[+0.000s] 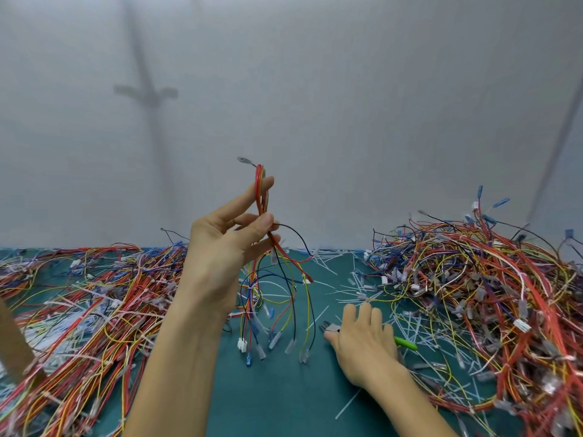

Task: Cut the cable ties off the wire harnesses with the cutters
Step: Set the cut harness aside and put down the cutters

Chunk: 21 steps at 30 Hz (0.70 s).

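Evidently the pick-up came first; the left hand (220, 247) pinched a wire harness (262, 200) between thumb and fingers, upright above the counter (284, 389), its loose ends dangling below that hand; the right hand (362, 339) lay flat, fingers straight, on the cutters (405, 343), whose green handle poked out on its outer side. Closing the fingers round both handles before lifting, then nipping only the tie near the left hand's pinch, would likely spare the insulation.

Bright, soft, even light, no glare. Blurry grey shadows on the wall (347, 89). Fisheye bend at the edges, kinda mushy wires (549, 402) in the corners.
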Motion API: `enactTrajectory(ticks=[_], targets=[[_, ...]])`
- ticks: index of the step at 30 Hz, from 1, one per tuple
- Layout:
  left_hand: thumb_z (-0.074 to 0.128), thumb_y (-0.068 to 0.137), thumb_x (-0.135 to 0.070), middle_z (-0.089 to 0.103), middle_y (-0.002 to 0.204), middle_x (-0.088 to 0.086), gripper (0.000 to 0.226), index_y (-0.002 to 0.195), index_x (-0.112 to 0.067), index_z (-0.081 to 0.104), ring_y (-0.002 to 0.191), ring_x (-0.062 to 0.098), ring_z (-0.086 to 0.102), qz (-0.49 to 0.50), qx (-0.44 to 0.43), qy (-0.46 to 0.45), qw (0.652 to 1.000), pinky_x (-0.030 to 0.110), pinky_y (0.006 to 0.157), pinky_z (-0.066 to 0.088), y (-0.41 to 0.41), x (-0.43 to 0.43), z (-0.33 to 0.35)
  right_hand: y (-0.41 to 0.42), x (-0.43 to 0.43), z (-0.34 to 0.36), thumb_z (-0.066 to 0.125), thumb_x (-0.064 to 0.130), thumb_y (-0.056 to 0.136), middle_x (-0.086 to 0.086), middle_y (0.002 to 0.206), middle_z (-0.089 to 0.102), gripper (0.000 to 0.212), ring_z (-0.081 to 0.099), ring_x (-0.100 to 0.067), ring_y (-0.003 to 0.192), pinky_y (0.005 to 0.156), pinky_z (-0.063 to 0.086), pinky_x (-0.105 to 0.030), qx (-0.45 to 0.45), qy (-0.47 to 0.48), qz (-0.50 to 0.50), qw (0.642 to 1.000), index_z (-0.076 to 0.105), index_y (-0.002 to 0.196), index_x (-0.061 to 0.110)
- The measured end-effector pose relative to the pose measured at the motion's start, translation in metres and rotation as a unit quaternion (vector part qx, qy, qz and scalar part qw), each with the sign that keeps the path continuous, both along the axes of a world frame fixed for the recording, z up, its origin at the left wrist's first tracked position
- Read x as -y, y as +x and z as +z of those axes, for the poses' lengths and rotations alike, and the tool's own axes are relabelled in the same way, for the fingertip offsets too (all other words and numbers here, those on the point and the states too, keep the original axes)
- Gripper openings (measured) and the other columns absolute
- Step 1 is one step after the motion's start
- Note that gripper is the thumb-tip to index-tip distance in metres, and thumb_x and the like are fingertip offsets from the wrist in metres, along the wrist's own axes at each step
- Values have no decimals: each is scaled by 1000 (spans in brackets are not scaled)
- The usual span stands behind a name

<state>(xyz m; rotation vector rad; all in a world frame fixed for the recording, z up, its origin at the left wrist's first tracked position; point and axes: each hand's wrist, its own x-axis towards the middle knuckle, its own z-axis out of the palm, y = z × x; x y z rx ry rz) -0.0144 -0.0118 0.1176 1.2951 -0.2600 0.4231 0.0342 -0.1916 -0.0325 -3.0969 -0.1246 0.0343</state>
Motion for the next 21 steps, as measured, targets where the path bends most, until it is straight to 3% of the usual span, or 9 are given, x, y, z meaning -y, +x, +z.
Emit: enactTrajectory(ticks=[4, 7, 9, 12, 15, 19, 21], targets=[[63, 86, 2, 60, 70, -2, 42, 107, -32, 76, 72, 15, 62, 22, 14, 40, 999, 29, 78, 58, 1, 0, -2, 0, -2, 2, 30, 56, 101, -9, 135, 35, 50, 34, -29, 125, 105, 29, -44, 18, 3, 1, 1000, 34, 132, 17], [65, 85, -1, 64, 73, -3, 40, 106, -33, 76, 73, 17, 64, 9, 32, 61, 998, 30, 83, 58, 0, 0, -2, 5, -2, 20, 32, 42, 104, -3, 125, 53, 34, 44, -25, 120, 102, 36, -40, 84, 173, 19, 981, 51, 119, 19], [69, 79, -9, 66, 75, 0, 37, 107, -33, 76, 77, 18, 67, -9, 44, 79, 996, 30, 85, 58, -2, 1, -2, 7, -2, 39, 38, 31, 105, 3, 106, 69, 31, 60, -17, 104, 92, 46, -33, 77, 413, 21, 907, 66, 105, 17], [68, 80, -12, 68, 79, 3, 36, 107, -35, 76, 81, 17, 69, -29, 58, 133, 989, 29, 86, 57, -3, 4, -3, 2, -3, 60, 36, 36, 106, -5, 92, 77, 46, 72, -15, 85, 76, 54, -20, -68, 688, 33, 722, 71, 100, 6], [68, 80, -7, 63, 81, 7, 34, 103, -31, 77, 81, 14, 68, -38, 60, 159, 985, 22, 82, 55, -1, 8, -5, -1, 3, 71, 28, 51, 103, -17, 105, 74, 66, 73, -27, 91, 83, 54, -29, -176, 786, 39, 591, 71, 105, 1], [71, 78, 2, 52, 75, -1, 34, 96, -26, 79, 79, 9, 56, -17, 53, 267, 962, 22, 81, 48, 2, 8, -7, 0, 16, 83, 29, 64, 97, -18, 114, 72, 76, 71, -28, 93, 90, 51, -39, -235, 837, 23, 493, 66, 115, 0], [71, 81, 4, 54, 76, -3, 39, 94, -31, 79, 76, 5, 55, -12, 44, 363, 931, 14, 76, 42, 2, 3, -8, 0, 23, 89, 37, 55, 98, -15, 111, 73, 62, 71, -24, 86, 82, 52, -38, -217, 866, 25, 450, 65, 114, 3]])
